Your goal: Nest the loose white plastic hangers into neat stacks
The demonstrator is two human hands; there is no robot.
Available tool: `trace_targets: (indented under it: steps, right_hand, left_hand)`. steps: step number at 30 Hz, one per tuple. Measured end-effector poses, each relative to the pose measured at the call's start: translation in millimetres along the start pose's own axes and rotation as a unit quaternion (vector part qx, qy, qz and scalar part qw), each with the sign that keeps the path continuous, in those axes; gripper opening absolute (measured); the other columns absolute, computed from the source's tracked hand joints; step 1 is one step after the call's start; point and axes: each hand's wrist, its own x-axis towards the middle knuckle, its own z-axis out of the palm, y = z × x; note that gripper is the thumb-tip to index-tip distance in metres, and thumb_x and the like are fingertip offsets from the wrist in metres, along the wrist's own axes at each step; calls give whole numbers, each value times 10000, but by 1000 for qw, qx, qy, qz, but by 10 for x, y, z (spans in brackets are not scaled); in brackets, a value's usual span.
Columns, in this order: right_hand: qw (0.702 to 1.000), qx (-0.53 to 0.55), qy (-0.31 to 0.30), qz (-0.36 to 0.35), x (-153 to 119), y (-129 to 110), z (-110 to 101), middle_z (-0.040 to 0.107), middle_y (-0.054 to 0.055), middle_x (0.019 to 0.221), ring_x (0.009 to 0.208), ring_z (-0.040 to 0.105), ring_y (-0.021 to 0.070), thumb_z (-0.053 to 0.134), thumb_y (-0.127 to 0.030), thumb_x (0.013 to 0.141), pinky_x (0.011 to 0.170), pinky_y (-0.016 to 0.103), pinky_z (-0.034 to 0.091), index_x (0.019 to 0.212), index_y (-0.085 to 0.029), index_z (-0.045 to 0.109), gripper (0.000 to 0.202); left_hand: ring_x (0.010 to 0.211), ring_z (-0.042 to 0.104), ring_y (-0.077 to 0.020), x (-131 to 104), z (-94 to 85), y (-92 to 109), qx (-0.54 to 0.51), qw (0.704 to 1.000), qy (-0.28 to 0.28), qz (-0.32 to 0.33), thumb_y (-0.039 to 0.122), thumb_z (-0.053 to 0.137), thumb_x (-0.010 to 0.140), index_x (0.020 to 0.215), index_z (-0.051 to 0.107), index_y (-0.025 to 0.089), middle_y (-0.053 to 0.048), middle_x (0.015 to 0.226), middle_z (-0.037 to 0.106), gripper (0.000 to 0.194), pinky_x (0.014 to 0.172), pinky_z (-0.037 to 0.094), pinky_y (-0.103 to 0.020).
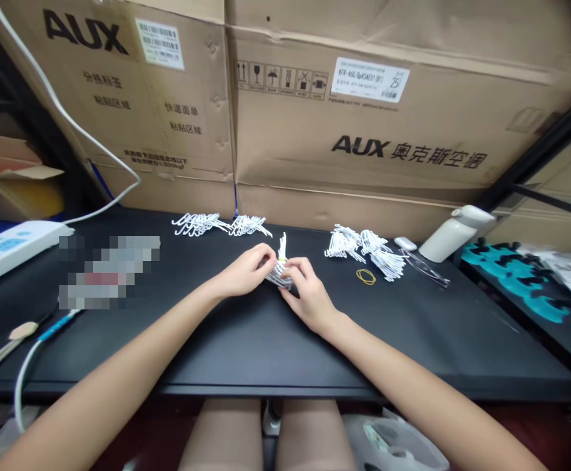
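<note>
A bundle of white hooks (276, 278) is between my two hands over the black table. My left hand (250, 269) pinches it from the left, its fingers closed. From the right, my right hand (313, 296) grips the same bundle with bent fingers and thumb. A bit of yellow, looking like a rubber band (282, 260), shows round the upright ends of the hooks. My fingers hide part of the bundle. Loose yellow rubber bands (366, 283) lie to the right of my right hand.
White hooks (197, 224) lie in piles at the back left, and bunches of hooks (386, 258) at the back right. Nearby are glasses (427, 271) and a tilted bottle (454, 234). A power strip (15, 245) is left. Cartons (285, 144) wall off the table's (246, 353) back.
</note>
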Motion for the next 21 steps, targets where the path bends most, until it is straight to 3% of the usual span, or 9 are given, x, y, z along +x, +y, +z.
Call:
trace_targets:
  steps: [11, 21]
  right_hand:
    - [1000, 5, 1, -12, 8, 22, 4, 501, 107, 1096, 974, 580, 198, 508, -83, 802, 801, 315, 531, 987, -203, 517, 221]
    - [995, -84, -26, -47, 23, -56, -19, 541, 94, 1076, 877, 587, 176, 449, -112, 876, 630, 253, 510, 961, -209, 548, 162]
  left_hand:
    - [737, 600, -160, 33, -18, -40, -51, 998, 35, 25, 345, 570, 818, 809, 670, 149, -44, 817, 640, 220, 688, 469, -274]
    - [639, 553, -126, 32, -80, -9, -51, 997, 36, 49, 317, 655, 764, 761, 732, 155, -27, 711, 606, 180, 613, 430, -246]
